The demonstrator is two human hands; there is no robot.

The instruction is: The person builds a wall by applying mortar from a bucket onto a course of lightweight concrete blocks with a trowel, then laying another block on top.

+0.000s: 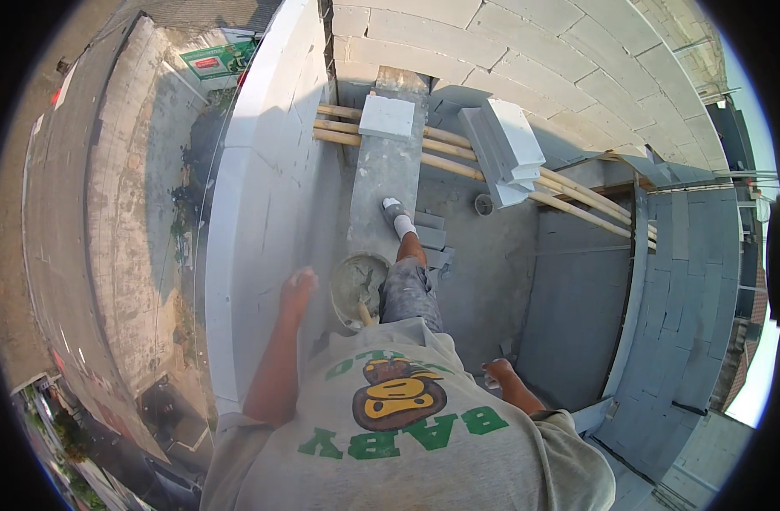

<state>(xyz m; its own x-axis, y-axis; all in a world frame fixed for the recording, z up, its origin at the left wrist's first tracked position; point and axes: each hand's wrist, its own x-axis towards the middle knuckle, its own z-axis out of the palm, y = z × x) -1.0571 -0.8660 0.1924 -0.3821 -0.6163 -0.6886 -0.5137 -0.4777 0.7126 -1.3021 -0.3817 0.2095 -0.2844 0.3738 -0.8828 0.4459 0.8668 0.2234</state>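
Note:
Beside the pale block wall on my left, my left hand (299, 286) hangs with curled, dusty fingers and nothing seen in them; whether it touches the wall I cannot tell. Between that hand and my leg stands a round bucket (345, 285) of grey mortar, a wooden handle (366, 314) sticking out at its near side. My right hand (498, 373) is held out low on the right, its fingers bent inward; what they hold, if anything, is hidden. One foot in a grey shoe (394, 209) rests on a dusty plank (383, 183).
Bamboo poles (454, 169) run across ahead under the plank. A white block (386, 117) lies on the plank; more long blocks (513, 140) are stacked on the poles. Lower down are grey blocks (430, 230) and a small bucket (483, 204). Beyond the left wall is a drop.

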